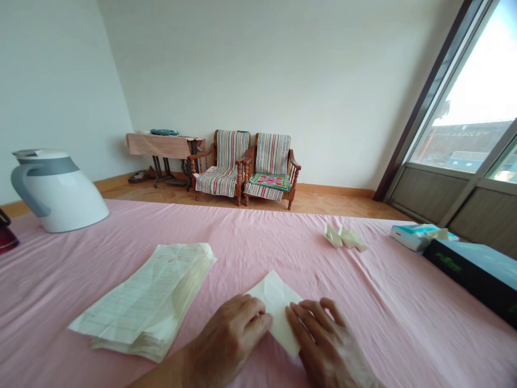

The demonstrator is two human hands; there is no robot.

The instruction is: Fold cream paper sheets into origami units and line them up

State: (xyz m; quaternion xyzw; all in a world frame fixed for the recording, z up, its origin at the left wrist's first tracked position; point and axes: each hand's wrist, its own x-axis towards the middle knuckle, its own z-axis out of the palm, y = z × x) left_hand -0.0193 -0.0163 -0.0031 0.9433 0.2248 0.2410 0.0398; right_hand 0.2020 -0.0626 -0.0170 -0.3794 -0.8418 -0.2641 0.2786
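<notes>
A pale sheet of paper (277, 293), folded into a diamond shape, lies on the pink tablecloth in front of me. My left hand (238, 328) has its fingers curled together at the paper's left edge, thumb and forefinger closed on it. Along the right edge, my right hand (323, 334) rests with fingers stretched out and lying on the paper. Part of the sheet is hidden under both hands. To the left is a thick stack of lined paper (145, 291), its top sheet creased. Several small folded paper pieces (345, 237) stand farther back on the right.
The pink tablecloth (250, 231) is wrinkled. A white and grey jug (67, 188) stands at the left, near a dark red object (6, 234). A tissue pack (416, 236) and black box (476, 275) lie at right. Two wooden armchairs (222, 161) stand beyond.
</notes>
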